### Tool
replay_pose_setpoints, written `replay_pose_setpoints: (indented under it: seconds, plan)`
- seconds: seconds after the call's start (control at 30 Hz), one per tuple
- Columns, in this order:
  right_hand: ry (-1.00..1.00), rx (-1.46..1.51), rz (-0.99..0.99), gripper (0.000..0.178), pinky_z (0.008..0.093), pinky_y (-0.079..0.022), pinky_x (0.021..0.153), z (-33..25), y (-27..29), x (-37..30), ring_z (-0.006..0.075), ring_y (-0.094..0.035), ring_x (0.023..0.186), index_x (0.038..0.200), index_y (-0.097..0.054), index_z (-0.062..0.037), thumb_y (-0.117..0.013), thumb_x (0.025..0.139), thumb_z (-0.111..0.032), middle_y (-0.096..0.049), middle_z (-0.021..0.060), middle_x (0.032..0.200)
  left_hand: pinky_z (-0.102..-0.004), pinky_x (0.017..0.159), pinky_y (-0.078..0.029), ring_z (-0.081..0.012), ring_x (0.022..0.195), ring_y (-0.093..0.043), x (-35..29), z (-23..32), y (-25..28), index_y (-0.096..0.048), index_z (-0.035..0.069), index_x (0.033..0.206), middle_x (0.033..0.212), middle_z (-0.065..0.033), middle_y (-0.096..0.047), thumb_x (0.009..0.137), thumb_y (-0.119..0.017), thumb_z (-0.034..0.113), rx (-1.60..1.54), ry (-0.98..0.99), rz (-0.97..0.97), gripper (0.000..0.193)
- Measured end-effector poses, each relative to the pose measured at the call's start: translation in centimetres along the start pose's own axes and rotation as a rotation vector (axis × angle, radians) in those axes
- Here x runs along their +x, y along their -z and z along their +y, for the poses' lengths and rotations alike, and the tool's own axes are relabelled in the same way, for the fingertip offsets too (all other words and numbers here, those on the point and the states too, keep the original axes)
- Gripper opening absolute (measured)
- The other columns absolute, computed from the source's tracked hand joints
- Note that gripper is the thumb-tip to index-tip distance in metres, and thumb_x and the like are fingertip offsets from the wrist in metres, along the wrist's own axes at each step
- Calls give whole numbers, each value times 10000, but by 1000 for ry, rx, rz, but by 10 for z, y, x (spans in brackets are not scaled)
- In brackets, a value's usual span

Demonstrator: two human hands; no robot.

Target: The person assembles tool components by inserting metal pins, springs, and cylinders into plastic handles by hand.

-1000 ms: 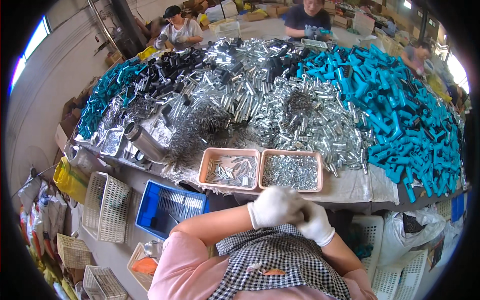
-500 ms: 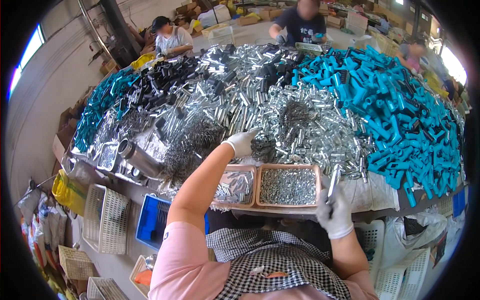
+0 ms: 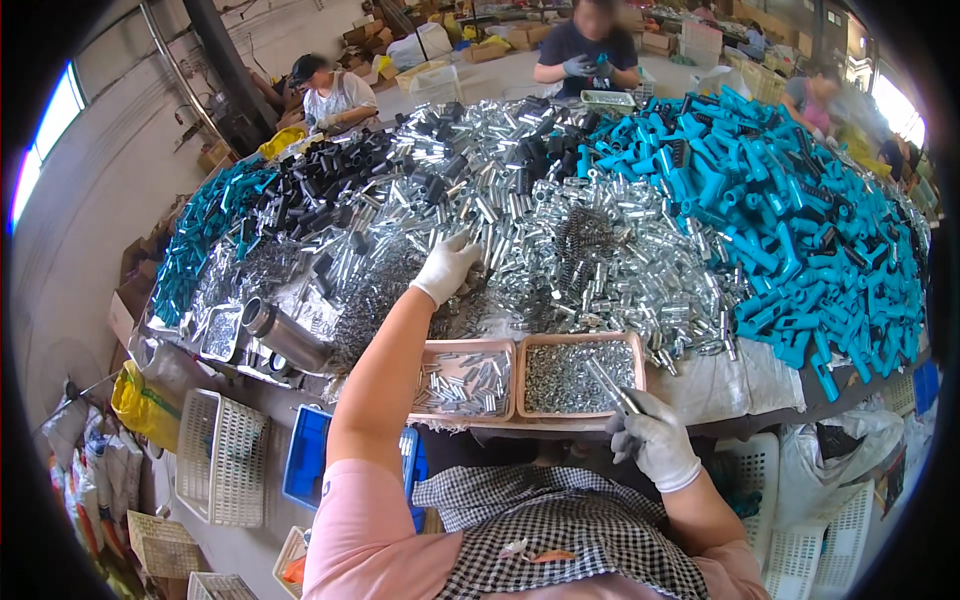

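My left hand (image 3: 448, 268), in a white glove with greyed fingertips, reaches into the heap of shiny metal tubes (image 3: 490, 205) at the middle of the table. Its fingers look parted, bent over the pieces beside the dark coil springs (image 3: 375, 310); nothing shows in its grasp. Nearer to me, my gloved right hand (image 3: 655, 440) is closed around a slim silver metal tube (image 3: 612, 385), which points up and left over a pink tray of small metal parts (image 3: 575, 375). A second pink tray (image 3: 513, 385), to its left, holds short metal pins.
Teal plastic handles (image 3: 770, 220) are piled on the right, black sleeves (image 3: 320, 175) at the back left. A steel flask (image 3: 285, 335) lies tilted at the left edge. White baskets (image 3: 220, 460) and a blue crate (image 3: 305, 455) stand below. Across the table, several people work.
My left hand has moved left, from near a dark clump of springs to the tubes. My right hand has lowered slightly, and its tube now tilts left over the tray.
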State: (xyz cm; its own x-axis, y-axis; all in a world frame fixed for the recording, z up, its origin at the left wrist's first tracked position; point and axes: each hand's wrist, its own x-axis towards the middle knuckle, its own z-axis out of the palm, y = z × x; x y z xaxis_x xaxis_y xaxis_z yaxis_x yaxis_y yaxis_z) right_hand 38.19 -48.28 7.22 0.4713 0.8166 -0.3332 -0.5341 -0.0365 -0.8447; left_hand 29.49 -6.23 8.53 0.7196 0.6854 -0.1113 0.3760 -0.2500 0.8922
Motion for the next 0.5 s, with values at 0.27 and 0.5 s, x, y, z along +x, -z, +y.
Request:
replay_pose_setpoints:
  seconds: [0.27,0.5]
  plan:
    - [138,-98,42,418,252,-482,521,8,9,13,127,-584,620,1293,-513,70,-573,900,-57,-658,113,905,-380,656,-592,-219,739,-667,-41,-21,-34,-471,19,1360,974,-130,-667,938,-594,84,-704,148,-73,444]
    - [331,-287,137,396,237,-432,508,9,-2,55,96,-539,563,1239,-590,70,-630,880,-93,-607,49,765,-538,1007,-434,-315,1281,-478,-63,-38,-61,-223,171,1577,1495,-177,-401,832,-730,561,-1230,-144,122,982]
